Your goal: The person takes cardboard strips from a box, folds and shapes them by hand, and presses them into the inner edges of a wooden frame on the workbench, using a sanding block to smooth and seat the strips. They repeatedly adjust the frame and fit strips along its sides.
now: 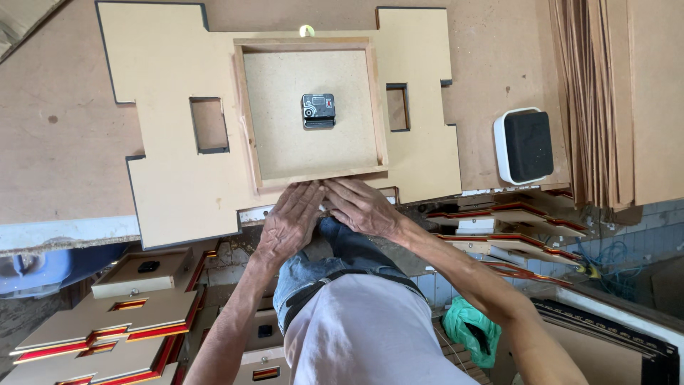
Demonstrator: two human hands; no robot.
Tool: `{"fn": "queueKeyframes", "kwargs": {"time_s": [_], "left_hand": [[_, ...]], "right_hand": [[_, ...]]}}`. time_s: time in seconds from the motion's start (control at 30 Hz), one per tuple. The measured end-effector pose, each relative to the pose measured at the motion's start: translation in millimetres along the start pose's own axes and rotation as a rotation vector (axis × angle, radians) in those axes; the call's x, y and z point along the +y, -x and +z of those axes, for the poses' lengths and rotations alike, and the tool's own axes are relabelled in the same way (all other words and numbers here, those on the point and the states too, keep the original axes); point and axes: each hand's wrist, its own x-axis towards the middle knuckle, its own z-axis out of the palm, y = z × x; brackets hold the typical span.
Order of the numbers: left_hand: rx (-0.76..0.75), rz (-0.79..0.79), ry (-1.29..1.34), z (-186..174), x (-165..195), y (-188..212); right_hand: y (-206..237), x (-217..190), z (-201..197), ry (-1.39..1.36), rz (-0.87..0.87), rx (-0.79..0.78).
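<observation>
Head view: left hand [288,221] and right hand [362,207], fingers flat and together, press the near edge of the wooden frame [311,110] lying on the cut board [171,164]. Judgement: keep pressure even, frame square.

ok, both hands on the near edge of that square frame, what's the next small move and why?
Probably a firm downward press along the near edge. The left hand and right hand lie flat, fingers meeting on the lower rail of the wooden frame, which sits on the stepped fibreboard panel with the black clock mechanism at its centre. Whether that edge is fully seated is hidden under the hands.
</observation>
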Motion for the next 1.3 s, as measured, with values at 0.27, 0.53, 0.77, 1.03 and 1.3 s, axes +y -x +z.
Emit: {"fn": "queueKeyframes", "kwargs": {"time_s": [0.27, 0.53, 0.77, 1.03, 1.3], "left_hand": [[-0.129, -0.077, -0.056, -22, 9, -10], [-0.117, -0.230, -0.202, -23, 0, 22], [0.023, -0.488, -0.111, -35, 19, 11], [0.076, -0.051, -0.057, 25, 70, -113], [0.056, -0.054, -0.102, 38, 70, -121]], "right_hand": [[15, 3, 4, -0.161, 0.171, -0.109], [69, 30, -27, -0.074, 0.298, -0.136], [101, 44, -63, -0.022, 0.415, -0.004], [73, 37, -47, 0.018, 0.346, 0.149], [81, 65, -32, 0.013, 0.363, 0.202]]}}
